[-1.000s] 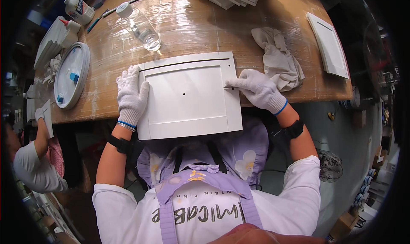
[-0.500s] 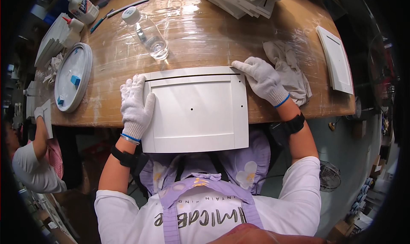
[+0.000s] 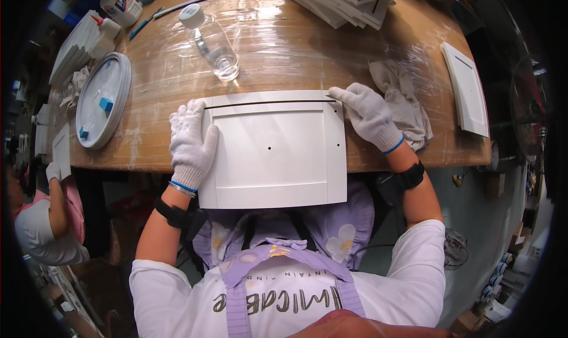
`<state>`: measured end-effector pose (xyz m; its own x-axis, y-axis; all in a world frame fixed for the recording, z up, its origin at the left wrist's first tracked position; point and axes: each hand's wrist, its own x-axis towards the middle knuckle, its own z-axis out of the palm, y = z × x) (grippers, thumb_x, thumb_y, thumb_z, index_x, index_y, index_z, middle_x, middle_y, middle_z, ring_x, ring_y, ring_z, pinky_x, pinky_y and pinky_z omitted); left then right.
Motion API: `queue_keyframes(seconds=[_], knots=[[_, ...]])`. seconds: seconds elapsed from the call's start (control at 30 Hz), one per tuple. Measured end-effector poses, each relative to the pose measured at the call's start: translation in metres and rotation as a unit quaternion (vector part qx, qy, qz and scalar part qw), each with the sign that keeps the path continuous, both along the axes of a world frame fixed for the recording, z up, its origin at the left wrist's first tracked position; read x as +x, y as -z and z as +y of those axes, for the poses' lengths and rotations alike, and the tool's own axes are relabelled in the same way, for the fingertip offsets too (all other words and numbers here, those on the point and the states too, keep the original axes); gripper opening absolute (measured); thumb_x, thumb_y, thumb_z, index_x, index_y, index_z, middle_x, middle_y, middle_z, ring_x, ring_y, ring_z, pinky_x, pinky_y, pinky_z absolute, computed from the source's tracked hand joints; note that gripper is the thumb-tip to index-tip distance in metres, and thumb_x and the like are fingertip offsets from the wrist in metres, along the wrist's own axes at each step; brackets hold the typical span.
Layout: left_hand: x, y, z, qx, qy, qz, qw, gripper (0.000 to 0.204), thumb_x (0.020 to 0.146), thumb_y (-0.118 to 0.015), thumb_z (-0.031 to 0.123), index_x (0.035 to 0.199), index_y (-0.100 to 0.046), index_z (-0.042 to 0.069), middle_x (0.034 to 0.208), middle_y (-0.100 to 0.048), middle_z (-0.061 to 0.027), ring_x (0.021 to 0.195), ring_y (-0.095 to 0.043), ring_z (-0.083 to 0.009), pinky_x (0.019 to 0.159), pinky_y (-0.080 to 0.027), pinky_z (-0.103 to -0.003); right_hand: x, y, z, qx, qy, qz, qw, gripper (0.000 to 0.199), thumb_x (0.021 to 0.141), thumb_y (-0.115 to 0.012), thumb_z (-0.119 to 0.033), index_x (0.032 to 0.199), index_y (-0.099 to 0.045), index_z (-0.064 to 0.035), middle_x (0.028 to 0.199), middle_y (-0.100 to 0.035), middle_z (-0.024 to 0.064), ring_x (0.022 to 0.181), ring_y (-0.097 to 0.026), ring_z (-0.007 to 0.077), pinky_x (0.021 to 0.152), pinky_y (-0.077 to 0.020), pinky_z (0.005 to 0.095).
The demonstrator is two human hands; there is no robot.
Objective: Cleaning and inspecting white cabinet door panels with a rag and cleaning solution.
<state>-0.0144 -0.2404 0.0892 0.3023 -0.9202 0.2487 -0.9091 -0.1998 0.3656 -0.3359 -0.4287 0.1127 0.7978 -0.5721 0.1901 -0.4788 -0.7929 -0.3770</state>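
A white framed panel [image 3: 269, 172] with a dark slot along its far edge and small holes lies in front of me, its near side past the table edge. White knit gloves cover both my hands. My left hand [image 3: 192, 142] lies along the panel's left edge, fingers stretched out and thumb on its face. My right hand [image 3: 368, 114] touches the far right corner with an outstretched index finger. Its other fingers are curled, and whether they hold anything is hidden. A crumpled off-white cloth [image 3: 402, 92] lies beside the right hand.
A clear bottle [image 3: 222, 57] with a white cap stands beyond the panel. To the left are a round white lid [image 3: 97, 122] with blue pieces and glue bottles [image 3: 121, 6]. Stacked white panels [image 3: 349, 3] sit at the back. Another person's gloved hand [image 3: 53, 171] shows far left.
The view has shifted slightly, so the scene sits a little differently in the picture. My right index finger stays at the panel's far right corner; my left hand keeps its place.
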Motion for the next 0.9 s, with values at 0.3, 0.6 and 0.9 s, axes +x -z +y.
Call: queue_keyframes(seconds=[0.3,0.6,0.9], knots=[[0.0006,0.0015,0.0003,0.006,0.001,-0.012,1.0,0.055,0.086,-0.061,0.022,0.135,-0.049,0.001,0.14,-0.048,-0.0227,0.136,-0.036,-0.0408,0.118,-0.017,-0.049,0.0033,-0.0002,-0.0087,-0.102,-0.05,0.026,0.993,0.037,0.084,-0.054,-0.003,0.118,-0.065,-0.0148,0.089,-0.062,0.0077,0.083,-0.061,0.029,0.072,-0.051,0.0379],[-0.0015,0.0007,-0.0006,-0.004,0.004,-0.041,0.999,0.052,0.086,-0.06,0.014,0.135,-0.049,0.002,0.138,-0.049,-0.0221,0.134,-0.039,-0.0375,0.116,-0.022,-0.045,0.0004,-0.0019,-0.009,-0.066,-0.035,0.017,0.997,0.039,0.083,-0.053,-0.001,0.118,-0.065,-0.0145,0.094,-0.064,0.0094,0.086,-0.061,0.0301,0.076,-0.0515,0.0378],[-0.0024,-0.0023,-0.0014,-0.007,0.003,-0.025,1.0,0.052,0.085,-0.06,0.014,0.135,-0.05,0.002,0.137,-0.05,-0.0224,0.134,-0.039,-0.0379,0.116,-0.022,-0.045,0.0072,0.0008,-0.0089,-0.058,-0.024,0.012,0.998,0.039,0.083,-0.055,-0.001,0.119,-0.064,-0.013,0.095,-0.064,0.0093,0.09,-0.061,0.0295,0.078,-0.051,0.037]])
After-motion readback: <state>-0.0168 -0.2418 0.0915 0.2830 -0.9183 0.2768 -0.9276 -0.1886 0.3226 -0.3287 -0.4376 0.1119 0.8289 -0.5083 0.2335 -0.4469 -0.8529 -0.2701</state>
